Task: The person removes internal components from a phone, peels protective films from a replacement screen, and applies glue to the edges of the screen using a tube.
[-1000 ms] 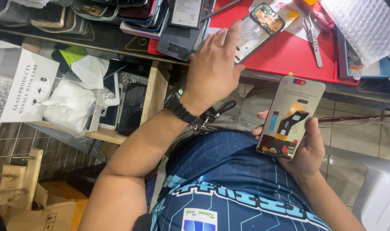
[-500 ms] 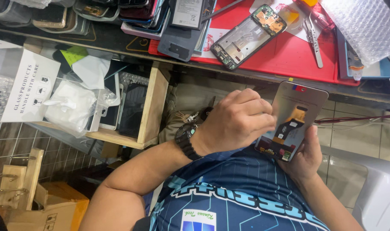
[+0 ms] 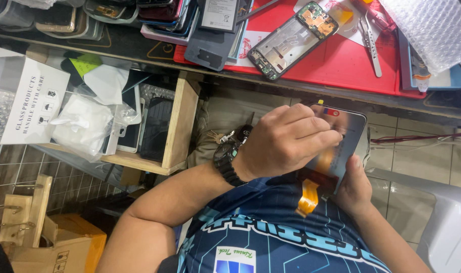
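My right hand [image 3: 355, 186] holds a phone display panel [image 3: 348, 125] from below, over my lap. The panel is tilted, showing its grey glossy side. An orange flex cable [image 3: 308, 198] hangs from its lower edge. My left hand [image 3: 286, 140], with a black wristwatch [image 3: 226, 157] on the wrist, lies over the panel's left half. Its fingers are curled and the fingertips pinch at the panel's surface near the middle. What they pinch is hidden.
An opened phone frame [image 3: 290, 41] and tweezers [image 3: 370, 44] lie on a red mat [image 3: 337, 65] on the bench, with bubble wrap [image 3: 428, 30] at the right. A wooden tray [image 3: 182, 126] of phone parts and a white carton [image 3: 30, 101] sit left. A white stool [image 3: 450, 227] stands right.
My left hand came down from the red mat onto the display panel and closed its fingers on it. The right hand tilted the panel so that its grey side shows.
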